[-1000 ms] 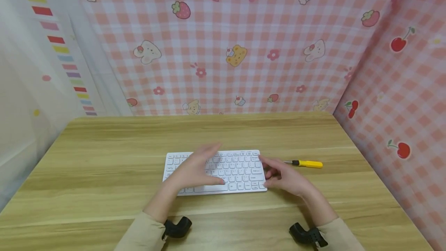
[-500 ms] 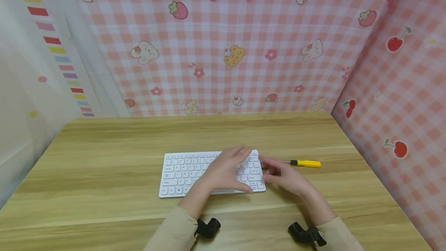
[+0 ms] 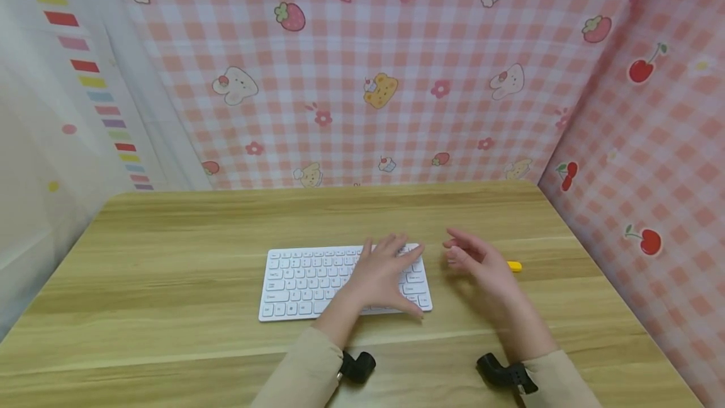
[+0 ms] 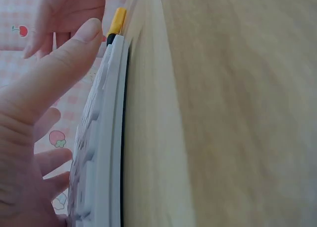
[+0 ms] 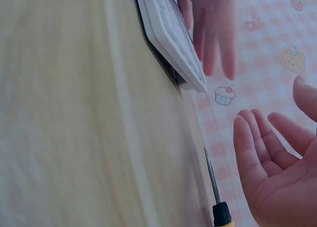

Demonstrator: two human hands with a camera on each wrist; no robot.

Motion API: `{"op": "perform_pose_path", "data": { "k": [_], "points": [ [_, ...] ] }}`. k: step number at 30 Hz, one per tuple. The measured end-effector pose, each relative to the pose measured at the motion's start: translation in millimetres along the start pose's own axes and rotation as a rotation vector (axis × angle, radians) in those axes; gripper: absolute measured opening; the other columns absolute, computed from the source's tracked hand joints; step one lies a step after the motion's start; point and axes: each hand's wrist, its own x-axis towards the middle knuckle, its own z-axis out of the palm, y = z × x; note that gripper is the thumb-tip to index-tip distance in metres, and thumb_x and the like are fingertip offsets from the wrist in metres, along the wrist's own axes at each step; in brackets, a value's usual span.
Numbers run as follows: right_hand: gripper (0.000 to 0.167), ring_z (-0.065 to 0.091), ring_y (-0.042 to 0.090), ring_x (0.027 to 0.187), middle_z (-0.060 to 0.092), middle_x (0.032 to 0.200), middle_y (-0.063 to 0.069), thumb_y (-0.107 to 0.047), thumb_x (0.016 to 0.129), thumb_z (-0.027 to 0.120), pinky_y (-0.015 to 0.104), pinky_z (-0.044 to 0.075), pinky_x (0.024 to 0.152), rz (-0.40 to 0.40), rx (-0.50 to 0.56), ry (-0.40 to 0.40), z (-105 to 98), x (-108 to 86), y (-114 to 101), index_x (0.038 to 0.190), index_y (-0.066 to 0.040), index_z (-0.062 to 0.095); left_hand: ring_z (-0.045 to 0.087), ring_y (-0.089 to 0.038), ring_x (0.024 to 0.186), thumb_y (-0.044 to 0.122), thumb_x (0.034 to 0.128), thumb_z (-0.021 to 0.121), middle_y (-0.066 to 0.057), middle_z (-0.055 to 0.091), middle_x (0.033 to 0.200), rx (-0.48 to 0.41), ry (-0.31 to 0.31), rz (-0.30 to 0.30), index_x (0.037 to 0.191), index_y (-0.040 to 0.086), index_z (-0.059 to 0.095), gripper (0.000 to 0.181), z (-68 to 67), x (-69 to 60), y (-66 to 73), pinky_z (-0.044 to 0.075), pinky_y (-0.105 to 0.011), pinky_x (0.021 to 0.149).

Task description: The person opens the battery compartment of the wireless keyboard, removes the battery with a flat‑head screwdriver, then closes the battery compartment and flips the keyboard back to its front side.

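Observation:
A white compact keyboard (image 3: 300, 282) lies flat on the wooden table. My left hand (image 3: 381, 279) is spread over its right half, hiding many keys; I cannot tell whether the fingertips touch them. In the left wrist view the thumb (image 4: 64, 68) stands apart from the keyboard's edge (image 4: 116, 118). Right of the keyboard, my right hand (image 3: 481, 266) is in the air, holding nothing, its fingers loosely bent. Behind it lies a screwdriver, only the end of its yellow handle (image 3: 514, 266) showing in the head view. The right wrist view shows its thin metal shaft (image 5: 213, 177) and black collar.
The wooden table (image 3: 170, 225) stretches around the keyboard. A pink checked cloth (image 3: 340, 49) hangs behind it, and another (image 3: 668, 194) closes the right side. A pale curtain (image 3: 39, 206) hangs at the left.
My left hand has slid right across the keyboard, from its middle to its right end. My right hand has left the keyboard's right edge, moving up and right, and now covers most of the screwdriver.

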Motion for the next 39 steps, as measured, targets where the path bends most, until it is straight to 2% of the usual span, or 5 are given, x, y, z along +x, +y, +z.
{"op": "perform_pose_path", "data": {
  "k": [10,18,25,31,39],
  "points": [
    [0.046,0.066,0.009,0.098,0.059,0.123,0.029,-0.013,0.104,0.051,0.028,0.056,0.083,-0.063,0.025,0.054,-11,3.3,-1,0.143,0.010,0.042,0.019,-0.032,0.148,0.077,0.0523,0.080,-0.014,0.020,0.162,0.105,-0.091,-0.020,0.154,0.029,0.038,0.120,1.2,3.3,4.6,0.009,-0.063,0.114],
    [0.048,0.066,0.010,0.099,0.058,0.124,0.031,-0.013,0.105,0.050,0.028,0.056,0.084,-0.063,0.040,0.055,-14,1.5,-4,0.144,0.011,0.039,0.031,-0.028,0.140,0.070,0.0565,0.083,-0.009,0.034,0.155,0.135,-0.034,0.017,0.149,0.029,0.048,0.107,4.6,6.3,3.3,0.020,-0.056,0.113],
    [0.048,0.066,0.010,0.099,0.066,0.116,0.008,-0.016,0.105,0.050,0.029,0.055,0.085,-0.073,0.053,0.055,-20,0.5,-3,0.144,0.010,0.040,0.034,-0.029,0.137,0.071,0.0571,0.081,-0.010,0.037,0.153,0.160,-0.031,0.057,0.147,0.030,0.050,0.103,2.3,6.6,4.4,0.025,-0.050,0.111],
    [0.044,0.066,0.010,0.100,0.067,0.115,0.003,-0.016,0.104,0.052,0.029,0.055,0.085,-0.089,0.092,0.060,-22,-0.4,-4,0.143,0.002,0.046,0.035,-0.033,0.136,0.069,0.0611,0.079,-0.015,0.036,0.153,0.126,-0.019,0.097,0.149,0.029,0.046,0.102,-22.0,5.8,5.5,0.030,-0.052,0.109],
    [0.042,0.066,0.011,0.100,0.068,0.114,0.003,-0.015,0.105,0.051,0.029,0.055,0.085,-0.098,0.102,0.031,-17,-2.7,-10,0.142,0.002,0.047,0.036,-0.033,0.137,0.064,0.0652,0.081,-0.018,0.034,0.154,-0.007,0.030,0.143,0.149,0.031,0.047,0.096,-77.4,2.4,11.3,0.029,-0.053,0.111]
  ]
}}
